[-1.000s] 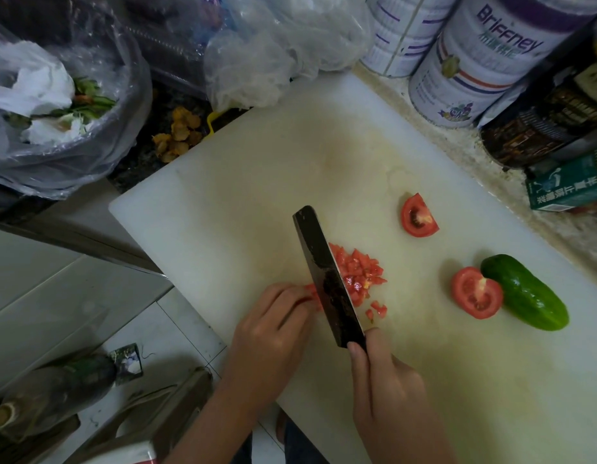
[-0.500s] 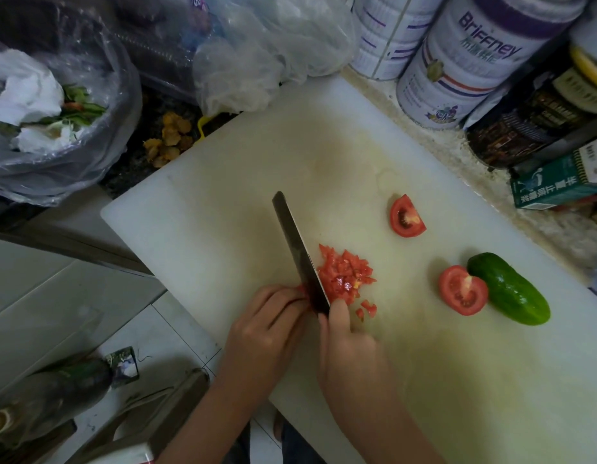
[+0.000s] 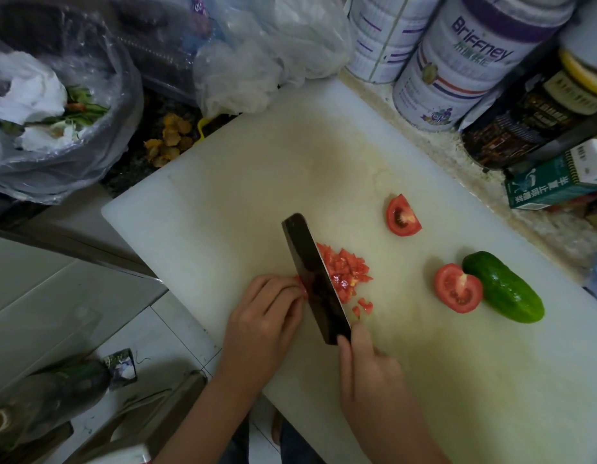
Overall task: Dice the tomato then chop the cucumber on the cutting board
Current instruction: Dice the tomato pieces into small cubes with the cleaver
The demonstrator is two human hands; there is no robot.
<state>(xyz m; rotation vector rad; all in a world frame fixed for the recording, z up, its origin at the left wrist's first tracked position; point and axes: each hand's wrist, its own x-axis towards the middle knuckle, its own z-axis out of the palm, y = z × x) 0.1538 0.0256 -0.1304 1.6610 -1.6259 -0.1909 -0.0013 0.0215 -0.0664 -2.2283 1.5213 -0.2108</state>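
Left hand (image 3: 267, 316) fingers (image 3: 283, 291) bunched together, pinning a tomato sliver (image 3: 299, 283) right against the cleaver (image 3: 315, 279), its long edge square across the fingertips. Right hand (image 3: 367, 370) grips the handle; diced pile (image 3: 347, 269) beyond the blade, cucumber (image 3: 504, 286) well off right.

The white-and-purple can (image 3: 457, 72) reads "Briffney"; the green box (image 3: 551, 187) carries Chinese characters, seen upside down.

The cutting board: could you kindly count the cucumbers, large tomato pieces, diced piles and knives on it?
Cucumber: 1
Large tomato pieces: 2, a wedge and a half
Diced tomato pile: 1
Knife: 1
Total: 5
Not counted: the tomato bit under the left hand, mostly hidden.
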